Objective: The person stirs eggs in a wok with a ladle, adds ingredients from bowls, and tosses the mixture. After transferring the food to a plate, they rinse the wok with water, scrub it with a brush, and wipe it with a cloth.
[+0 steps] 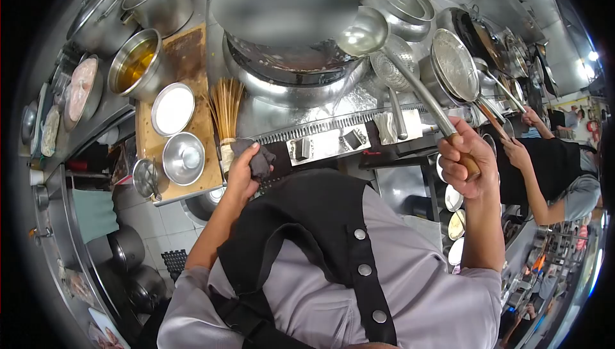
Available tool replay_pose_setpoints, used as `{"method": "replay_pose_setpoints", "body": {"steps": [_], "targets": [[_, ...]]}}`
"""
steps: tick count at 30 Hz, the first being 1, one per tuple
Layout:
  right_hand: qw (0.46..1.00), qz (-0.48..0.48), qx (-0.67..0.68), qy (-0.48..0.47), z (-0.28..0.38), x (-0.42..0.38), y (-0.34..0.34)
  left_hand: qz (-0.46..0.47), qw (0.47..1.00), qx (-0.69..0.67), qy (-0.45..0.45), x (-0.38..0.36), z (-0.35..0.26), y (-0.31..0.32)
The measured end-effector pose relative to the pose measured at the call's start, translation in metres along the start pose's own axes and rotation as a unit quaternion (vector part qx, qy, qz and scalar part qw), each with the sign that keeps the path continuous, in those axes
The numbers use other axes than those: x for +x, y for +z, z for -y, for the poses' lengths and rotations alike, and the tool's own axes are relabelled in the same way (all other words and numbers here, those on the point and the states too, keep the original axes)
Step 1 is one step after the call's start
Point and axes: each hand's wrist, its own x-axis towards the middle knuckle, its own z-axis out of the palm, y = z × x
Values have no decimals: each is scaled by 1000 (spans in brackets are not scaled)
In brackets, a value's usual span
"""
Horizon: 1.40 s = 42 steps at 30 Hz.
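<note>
My right hand [471,160] is closed around the wooden grip of a long metal ladle [419,83]. The ladle's round bowl hangs up by the right rim of a dark wok [295,61]. A blurred patch hides most of the wok's inside. My left hand [242,175] is closed on a dark grey cloth [259,159] near the stove's front edge. Just beside that cloth stands a bamboo wok brush [226,115], bristles up. Between the ladle shaft and the stove lies a perforated skimmer [396,64].
To the left, a wooden board [144,137] carries a white bowl [173,109] and a metal bowl [184,159]. Behind is a pot of amber liquid [136,64]. A strainer [455,64] rests over a pot at right. Another person [544,170] works close by on that side.
</note>
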Motion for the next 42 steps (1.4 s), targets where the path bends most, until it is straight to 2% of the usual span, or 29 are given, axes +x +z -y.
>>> {"method": "replay_pose_setpoints", "body": {"steps": [3, 7, 9, 10, 11, 13, 15, 17, 20, 22, 23, 25, 29, 33, 35, 38, 42], "targets": [[999, -2, -26, 28, -7, 8, 7, 7, 1000, -9, 9, 3, 0, 7], [996, 72, -43, 0, -20, 38, -18, -1, 999, -19, 26, -3, -3, 33], [971, 19, -200, -128, -38, 52, -35, -7, 999, -38, 18, 0, 1, 41], [958, -4, -238, -157, -47, 59, -45, -13, 999, -37, 23, 2, 3, 46], [959, 1, -235, -156, -53, 64, -57, -8, 999, -41, 23, 5, 5, 52], [952, -89, -224, -191, -58, 71, -78, -5, 999, -45, 27, 13, 4, 69], [954, -106, -227, -163, -50, 68, -97, 21, 998, -43, 44, 23, -1, 91], [933, -145, -294, -150, -51, 72, -127, 28, 997, -48, 56, 44, -9, 119], [918, -170, -331, -138, -68, 78, -165, 12, 996, -78, 31, 88, -24, 157], [913, -181, -351, -106, -77, 76, -184, -64, 984, -149, 70, 113, -26, 183], [918, -174, -345, -91, -81, 73, -189, -65, 984, -147, 71, 119, -23, 192], [920, -192, -334, -72, -90, 68, -196, -117, 972, -199, 32, 125, -17, 205], [935, -190, -295, -53, -98, 56, -198, -50, 961, -271, -19, 138, -5, 209], [931, -198, -303, -53, -101, 47, -202, -50, 957, -283, -46, 157, -1, 207], [933, -199, -294, -51, -105, 41, -204, -40, 968, -250, 7, 160, 2, 200], [933, -214, -288, -37, -110, 27, -202, -39, 973, -224, 43, 143, -4, 196], [934, -220, -278, -50, -120, 12, -201, -64, 976, -208, 29, 117, -16, 180]]}}
